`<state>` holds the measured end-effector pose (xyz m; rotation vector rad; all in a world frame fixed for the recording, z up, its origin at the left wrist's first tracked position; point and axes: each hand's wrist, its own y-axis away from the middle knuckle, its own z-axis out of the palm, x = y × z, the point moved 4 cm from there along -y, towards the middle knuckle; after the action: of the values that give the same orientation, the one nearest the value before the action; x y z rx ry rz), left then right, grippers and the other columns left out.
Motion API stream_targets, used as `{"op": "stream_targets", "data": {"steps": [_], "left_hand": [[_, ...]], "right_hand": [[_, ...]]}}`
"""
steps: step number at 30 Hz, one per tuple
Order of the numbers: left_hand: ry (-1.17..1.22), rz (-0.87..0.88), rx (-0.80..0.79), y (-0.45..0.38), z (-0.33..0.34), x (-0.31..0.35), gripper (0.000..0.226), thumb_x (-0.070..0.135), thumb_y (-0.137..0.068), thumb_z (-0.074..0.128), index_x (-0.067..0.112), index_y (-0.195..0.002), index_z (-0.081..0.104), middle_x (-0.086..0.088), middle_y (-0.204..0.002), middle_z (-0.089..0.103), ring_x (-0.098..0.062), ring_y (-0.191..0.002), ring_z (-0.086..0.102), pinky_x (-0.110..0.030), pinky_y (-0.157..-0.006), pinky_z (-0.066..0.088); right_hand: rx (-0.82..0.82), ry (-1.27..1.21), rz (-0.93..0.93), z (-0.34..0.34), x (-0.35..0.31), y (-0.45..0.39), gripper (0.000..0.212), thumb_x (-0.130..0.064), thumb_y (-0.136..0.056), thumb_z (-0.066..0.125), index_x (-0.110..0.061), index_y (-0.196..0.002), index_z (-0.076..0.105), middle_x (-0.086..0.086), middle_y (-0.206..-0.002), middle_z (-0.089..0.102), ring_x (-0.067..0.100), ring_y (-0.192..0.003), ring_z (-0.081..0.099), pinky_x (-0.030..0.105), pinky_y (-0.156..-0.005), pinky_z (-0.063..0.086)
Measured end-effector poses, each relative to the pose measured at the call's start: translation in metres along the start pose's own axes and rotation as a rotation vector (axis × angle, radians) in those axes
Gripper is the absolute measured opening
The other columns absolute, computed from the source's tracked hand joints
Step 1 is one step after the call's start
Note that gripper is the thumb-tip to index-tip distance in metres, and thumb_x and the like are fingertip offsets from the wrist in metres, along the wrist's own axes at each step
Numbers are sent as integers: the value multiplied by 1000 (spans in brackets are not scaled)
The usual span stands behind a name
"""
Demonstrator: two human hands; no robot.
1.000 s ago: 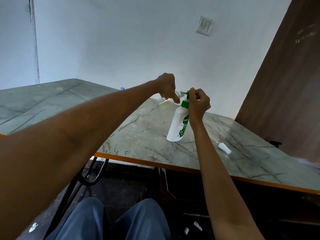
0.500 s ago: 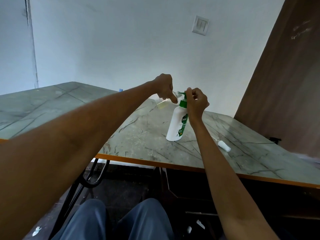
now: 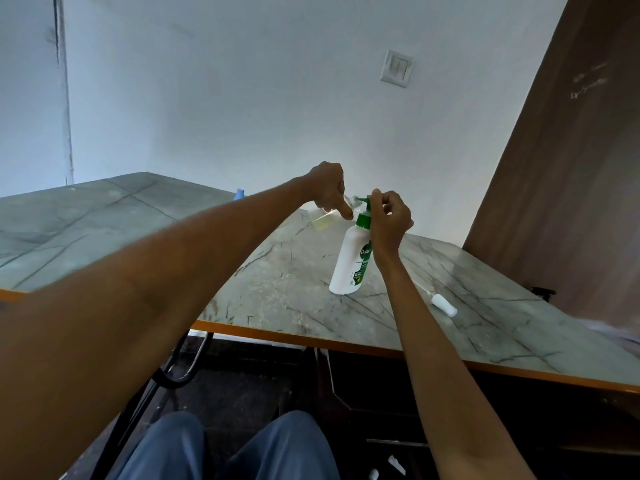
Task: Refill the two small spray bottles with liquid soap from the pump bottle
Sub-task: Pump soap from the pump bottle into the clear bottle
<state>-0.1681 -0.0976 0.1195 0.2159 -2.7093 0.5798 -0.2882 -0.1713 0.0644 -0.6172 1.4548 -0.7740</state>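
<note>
The left hand [image 3: 329, 188] is gripping a small spray bottle [image 3: 323, 221] at the spout; the right hand [image 3: 389, 216] is pinching the pump bottle [image 3: 349, 265] head. Filling looks underway, its cap [image 3: 444, 305] lying off on the worktop [image 3: 277, 289].

Both forearms [image 3: 214, 258] are bare, with no sleeves, watch or rings in sight. The left hand [image 3: 327, 187] and right hand [image 3: 389, 220] wear no gloves. Blue-grey trousers [image 3: 221, 445] cover the knees.

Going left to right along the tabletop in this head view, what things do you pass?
Blue object at the far edge → small spray bottle held by the left hand → pump bottle under the right hand → white spray cap.
</note>
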Motion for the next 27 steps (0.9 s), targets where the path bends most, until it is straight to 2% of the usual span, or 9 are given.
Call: {"op": "stream_targets", "data": {"steps": [3, 7, 10, 13, 17, 20, 22, 25, 27], "left_hand": [[-9, 8, -25, 0, 3, 0, 36, 35, -63, 82, 1, -72, 72, 4, -48, 58, -5, -40, 50, -17, -54, 43], [-21, 7, -21, 0, 4, -3, 32, 36, -62, 82, 8, -59, 67, 8, -41, 56, -4, -39, 49, -15, -52, 42], [-6, 3, -1, 0, 1, -2, 32, 35, -62, 83, 6, -63, 69, 6, -44, 57, -4, -38, 49, -14, -50, 41], [5, 4, 5, -1, -1, 0, 35, 33, -63, 82, 1, -72, 72, 2, -50, 58, -7, -42, 49, -15, -50, 41], [0, 4, 9, 0, 2, -1, 34, 34, -61, 82, 3, -66, 71, 9, -35, 53, -4, -39, 49, -15, -51, 41], [-22, 24, -15, 0, 4, 0, 32, 34, -62, 82, 10, -53, 63, 11, -29, 50, -9, -43, 50, -17, -54, 41], [-28, 24, -7, 1, 3, -3, 31, 35, -63, 82, 12, -52, 63, 12, -29, 50, -6, -42, 50, -15, -53, 41], [-28, 17, 5, 0, 4, -5, 31, 36, -62, 82, 13, -52, 63, 12, -30, 50, -6, -43, 52, -12, -49, 38], [-24, 9, 12, 0, 2, -2, 31, 35, -62, 82, 13, -52, 63, 11, -30, 50, -5, -41, 51, -12, -48, 39]], "right_hand": [[29, -11, -9, 1, 1, 6, 36, -44, -78, 43, -14, -61, 49, -7, -57, 47, 10, -57, 43, 37, -79, 40], [33, -11, -4, 1, 3, 5, 42, -45, -79, 43, -8, -62, 54, -4, -59, 51, 11, -58, 44, 41, -82, 42], [5, -9, 19, 1, 2, 0, 36, -33, -84, 50, -3, -65, 57, 0, -61, 52, 13, -62, 47, 44, -92, 40], [7, 11, 19, 1, -2, -2, 29, -24, -87, 53, -4, -66, 57, 1, -63, 53, 14, -65, 48, 44, -96, 36], [39, -25, 33, 1, 2, 0, 29, -28, -83, 52, -16, -57, 46, -4, -56, 46, 13, -59, 44, 46, -88, 42], [50, -30, 41, 1, 1, 4, 27, -30, -81, 49, -14, -58, 45, 0, -57, 45, 13, -58, 41, 38, -83, 38], [36, -12, 41, 3, -2, 6, 27, -31, -80, 47, -12, -61, 48, 2, -59, 47, 14, -59, 42, 32, -82, 31], [13, 23, 15, 2, 1, 3, 27, -29, -82, 50, -12, -61, 50, -1, -59, 49, 11, -58, 42, 28, -79, 31], [-12, 36, 15, 1, 1, -1, 28, -27, -85, 51, -11, -62, 52, -1, -60, 50, 11, -60, 44, 19, -79, 28]]}}
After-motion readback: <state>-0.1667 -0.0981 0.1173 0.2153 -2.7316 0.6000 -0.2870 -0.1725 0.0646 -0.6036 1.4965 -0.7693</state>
